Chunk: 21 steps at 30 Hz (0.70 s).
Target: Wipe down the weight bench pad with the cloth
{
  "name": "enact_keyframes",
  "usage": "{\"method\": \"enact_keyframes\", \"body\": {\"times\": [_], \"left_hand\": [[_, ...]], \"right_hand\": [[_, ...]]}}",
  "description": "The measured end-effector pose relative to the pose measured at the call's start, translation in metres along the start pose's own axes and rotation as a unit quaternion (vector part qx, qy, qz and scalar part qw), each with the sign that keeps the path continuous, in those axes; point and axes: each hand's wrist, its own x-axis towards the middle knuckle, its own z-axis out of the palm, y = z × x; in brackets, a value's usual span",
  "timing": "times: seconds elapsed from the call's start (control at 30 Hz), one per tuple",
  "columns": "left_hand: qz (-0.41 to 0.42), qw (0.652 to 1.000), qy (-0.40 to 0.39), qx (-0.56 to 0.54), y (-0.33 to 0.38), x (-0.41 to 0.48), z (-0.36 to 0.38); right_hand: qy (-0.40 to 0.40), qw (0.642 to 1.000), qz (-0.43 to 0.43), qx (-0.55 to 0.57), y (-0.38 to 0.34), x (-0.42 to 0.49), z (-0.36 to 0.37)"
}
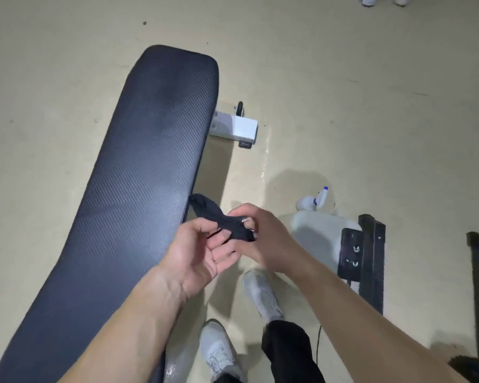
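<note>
Cloth [219, 217] bunched in curled fingers [223, 254] of my left hand [197, 250] and right hand [266, 239]; next I press it onto the pad [138, 161].

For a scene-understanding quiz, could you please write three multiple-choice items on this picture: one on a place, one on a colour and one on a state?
1. Where is the spray bottle relative to the bench pad?
A. on it
B. off to its right
C. at its far end

2. What colour is the cloth?
A. white
B. black
C. yellow

3. How is the cloth?
A. spread flat on the pad
B. bunched, held between both hands
C. dropped on the floor

Key:
1 B: it sits beyond the hands, clear of the pad.
2 B: it is plainly black.
3 B: the left hand and the right hand both grip it with their fingers.
</note>
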Motion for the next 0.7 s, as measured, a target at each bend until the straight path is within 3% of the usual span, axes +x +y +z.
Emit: {"method": "enact_keyframes", "body": {"times": [0.07, 0.13, 0.17, 0.23, 0.3, 0.43, 0.53, 0.6, 0.7], "left_hand": [[0.045, 0.971, 0.072, 0.223, -0.025, 0.006, -0.001], [0.157, 0.881, 0.137, 0.424, -0.046, 0.013, -0.001], [0.205, 0.848, 0.129, 0.471, -0.054, 0.018, -0.002], [0.209, 0.817, 0.033, 0.537, -0.073, 0.037, -0.001], [0.126, 0.812, -0.093, 0.562, -0.095, 0.065, 0.008], [0.023, 0.84, -0.236, 0.488, -0.147, 0.112, 0.038], [0.006, 0.923, -0.201, 0.328, -0.18, 0.142, 0.053], [-0.011, 0.96, -0.168, 0.223, -0.198, 0.164, 0.056], [0.014, 0.965, -0.108, 0.236, -0.214, 0.207, 0.065]], "right_hand": [[0.045, 0.997, 0.015, 0.066, 0.025, -0.024, -0.018], [0.06, 0.993, 0.02, 0.099, 0.051, -0.049, -0.035], [0.054, 0.993, 0.021, 0.106, 0.063, -0.06, -0.041], [0.036, 0.99, 0.035, 0.13, 0.087, -0.081, -0.052], [0.006, 0.982, 0.061, 0.177, 0.115, -0.098, -0.063], [0.013, 0.942, 0.081, 0.324, 0.168, -0.121, -0.086], [0.102, 0.883, 0.136, 0.438, 0.216, -0.118, -0.109], [0.16, 0.884, 0.198, 0.392, 0.252, -0.107, -0.118], [0.197, 0.91, 0.26, 0.256, 0.295, -0.082, -0.124]]}}
